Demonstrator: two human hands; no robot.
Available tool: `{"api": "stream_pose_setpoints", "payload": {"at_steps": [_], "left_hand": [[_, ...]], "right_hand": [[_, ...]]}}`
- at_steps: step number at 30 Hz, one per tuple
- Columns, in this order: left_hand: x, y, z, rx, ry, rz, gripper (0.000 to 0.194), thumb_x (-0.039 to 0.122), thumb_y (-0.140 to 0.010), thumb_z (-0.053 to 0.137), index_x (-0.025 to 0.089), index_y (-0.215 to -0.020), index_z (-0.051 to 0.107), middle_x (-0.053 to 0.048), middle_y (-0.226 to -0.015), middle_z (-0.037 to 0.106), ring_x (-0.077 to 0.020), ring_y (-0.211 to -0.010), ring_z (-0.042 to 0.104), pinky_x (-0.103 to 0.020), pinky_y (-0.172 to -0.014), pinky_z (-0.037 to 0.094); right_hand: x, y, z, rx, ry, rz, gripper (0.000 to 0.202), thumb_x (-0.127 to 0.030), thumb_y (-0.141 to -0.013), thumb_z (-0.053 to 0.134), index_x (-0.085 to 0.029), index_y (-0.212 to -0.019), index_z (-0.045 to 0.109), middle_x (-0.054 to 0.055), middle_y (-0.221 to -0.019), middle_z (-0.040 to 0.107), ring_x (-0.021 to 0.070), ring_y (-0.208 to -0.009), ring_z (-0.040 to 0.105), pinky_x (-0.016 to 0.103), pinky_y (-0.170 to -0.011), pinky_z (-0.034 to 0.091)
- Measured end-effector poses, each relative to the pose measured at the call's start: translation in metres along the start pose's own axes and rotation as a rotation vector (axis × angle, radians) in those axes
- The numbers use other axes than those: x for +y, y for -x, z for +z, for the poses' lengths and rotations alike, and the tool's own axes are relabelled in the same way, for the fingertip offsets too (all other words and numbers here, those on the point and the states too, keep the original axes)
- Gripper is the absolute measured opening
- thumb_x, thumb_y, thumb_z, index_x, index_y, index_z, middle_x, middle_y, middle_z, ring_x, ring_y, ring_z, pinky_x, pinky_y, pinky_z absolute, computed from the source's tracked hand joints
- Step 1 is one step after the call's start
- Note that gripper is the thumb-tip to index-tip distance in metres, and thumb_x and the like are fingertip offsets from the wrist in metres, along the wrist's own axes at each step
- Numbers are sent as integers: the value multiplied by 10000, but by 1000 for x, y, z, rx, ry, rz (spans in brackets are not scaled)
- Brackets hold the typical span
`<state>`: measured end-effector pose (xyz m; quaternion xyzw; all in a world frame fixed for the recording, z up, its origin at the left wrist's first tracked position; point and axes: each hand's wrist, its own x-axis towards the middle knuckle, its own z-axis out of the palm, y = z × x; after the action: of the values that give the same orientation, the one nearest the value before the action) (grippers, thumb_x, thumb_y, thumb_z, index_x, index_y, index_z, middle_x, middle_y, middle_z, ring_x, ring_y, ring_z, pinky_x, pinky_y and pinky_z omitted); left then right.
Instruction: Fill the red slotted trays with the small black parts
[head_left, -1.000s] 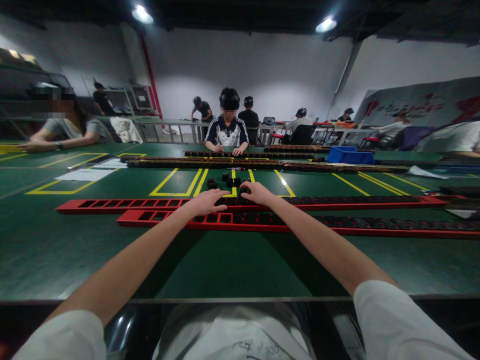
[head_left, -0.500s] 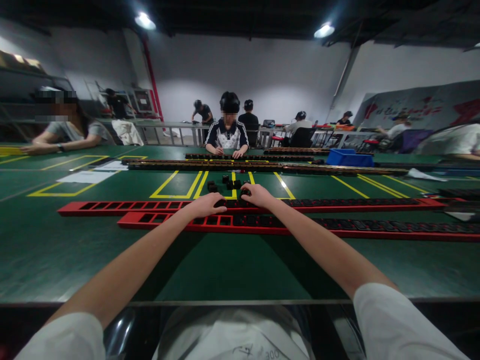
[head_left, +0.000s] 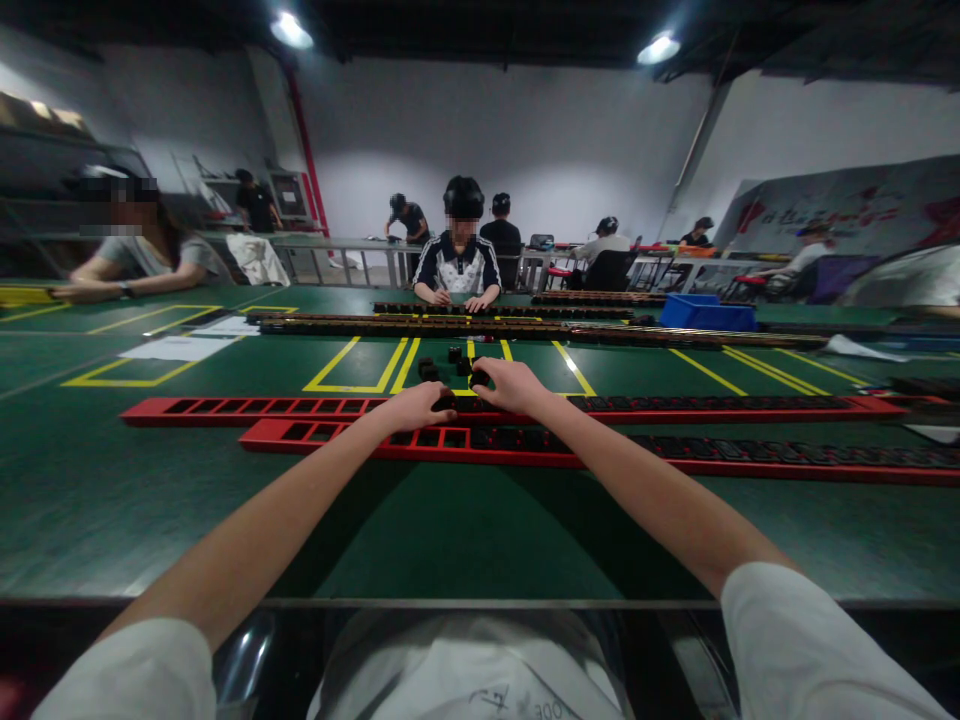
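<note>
My right hand (head_left: pixel 514 386) reaches over the far red rack, its fingertips closed on a small black block (head_left: pixel 478 379). Just to its left, my left hand (head_left: pixel 418 406) is curled at the same rack, with a dark block (head_left: pixel 444 404) partly showing between thumb and fingers. Several loose black blocks (head_left: pixel 427 369) stand on the green table beyond the hands. The far red rack (head_left: pixel 154 412) has open square slots on the left and black pieces toward the right. Nearer to me lies a second red rack (head_left: pixel 262 436), filled the same way.
Yellow tape lines (head_left: pixel 352 388) mark the green table (head_left: pixel 465 530). Long dark strips (head_left: pixel 315 325) lie farther back, near a blue bin (head_left: pixel 705 312). Across the table a person (head_left: pixel 457 265) works, and another (head_left: pixel 142 250) sits at left. White paper (head_left: pixel 180 348) lies at left.
My right hand has shifted slightly left, toward the loose blocks, and its fingertips are now at one of them. My left hand stays at the far rack. The view has turned a little.
</note>
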<state>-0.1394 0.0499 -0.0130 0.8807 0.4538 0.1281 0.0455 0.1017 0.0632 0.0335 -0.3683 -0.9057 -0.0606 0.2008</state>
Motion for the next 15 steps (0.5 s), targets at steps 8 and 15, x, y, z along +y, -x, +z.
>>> {"api": "stream_pose_setpoints", "payload": {"at_steps": [8, 15], "left_hand": [[4, -1, -3, 20, -13, 65, 349, 495, -905, 559, 178, -987, 679, -85, -1002, 698, -244, -931, 644, -318, -822, 494], [7, 1, -5, 23, -18, 29, 403, 510, -921, 544, 170, -1096, 670, -111, -1082, 679, -266, -1008, 631, -333, -852, 485]], "right_hand": [[-56, 26, -8, -64, -191, -193, 295, -326, -902, 639, -184, -1160, 620, 89, -1088, 718, 211, -920, 661, 293, -778, 456], [-67, 48, 2, -94, -17, -357, 269, -297, -942, 570, -156, -1168, 606, 125, -1055, 684, 242, -964, 613, 348, -841, 463]]}}
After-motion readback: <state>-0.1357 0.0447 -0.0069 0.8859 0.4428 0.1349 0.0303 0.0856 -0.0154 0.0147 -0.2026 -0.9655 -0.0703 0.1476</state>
